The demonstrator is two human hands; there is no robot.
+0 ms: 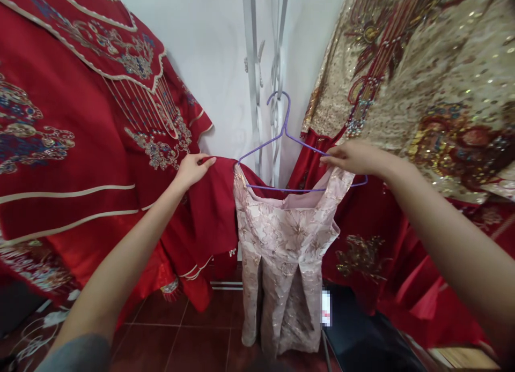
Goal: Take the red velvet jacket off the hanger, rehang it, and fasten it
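A pale pink floral dress (289, 232) hangs from a thin purple hanger (287, 117) in front of me. My right hand (351, 156) is closed at the hanger's right arm, beside the dress's right strap; whether the strap itself is pinched, I cannot tell. On the other side, my left hand (193, 170) pinches the upper edge of a plain dark red cloth (213, 208) and holds it out to the left. This cloth runs to the dress's left strap, and red fabric shows behind the neckline. Its full shape is hidden.
Embroidered red garments (92, 88) hang on the left, and a gold sequined garment (386, 93) on the right. Behind the hanger stands a white metal rack (252, 56). Below are brown floor tiles (201, 334), white cables (30, 337) and a dark object (354, 329).
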